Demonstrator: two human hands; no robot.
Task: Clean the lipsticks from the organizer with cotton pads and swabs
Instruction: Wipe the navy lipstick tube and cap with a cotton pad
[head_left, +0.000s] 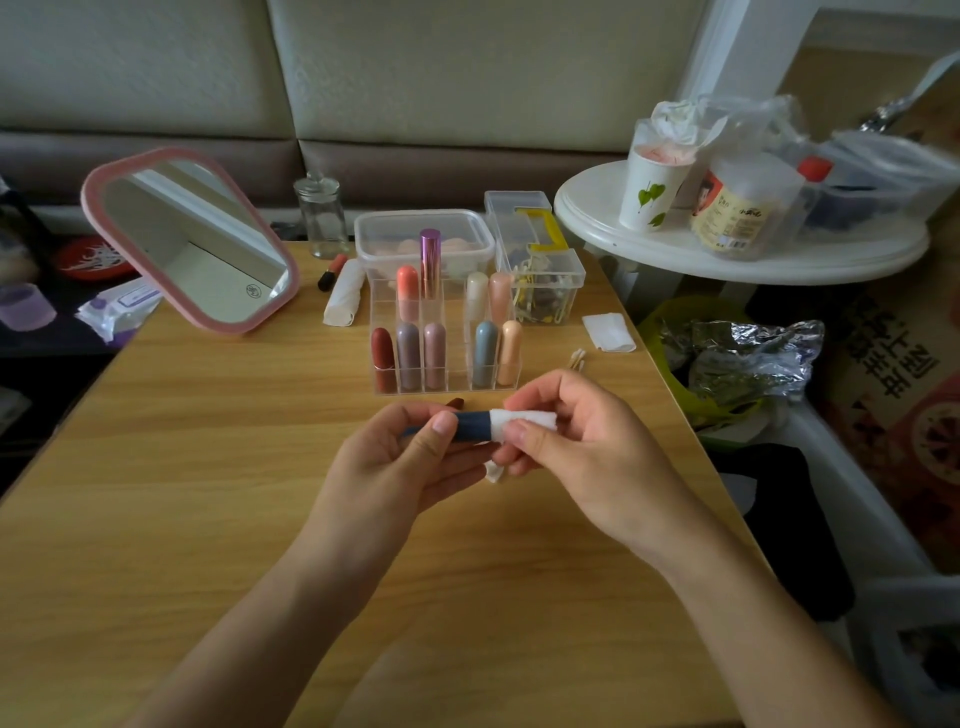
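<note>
Head view: we wipe one lipstick (472, 425); most seem left to do.
Our left hand (415, 457) grips its dark blue barrel, our right hand (566, 441) pinches a cotton pad (524, 418) round its right end; nine more stand in the organizer (447, 387) beyond.

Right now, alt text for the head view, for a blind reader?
The left hand holds a dark blue lipstick while the right hand wraps a cotton pad round its end, above a wooden table. Behind stands a clear organizer of lipsticks, a pink mirror to its left.
</note>
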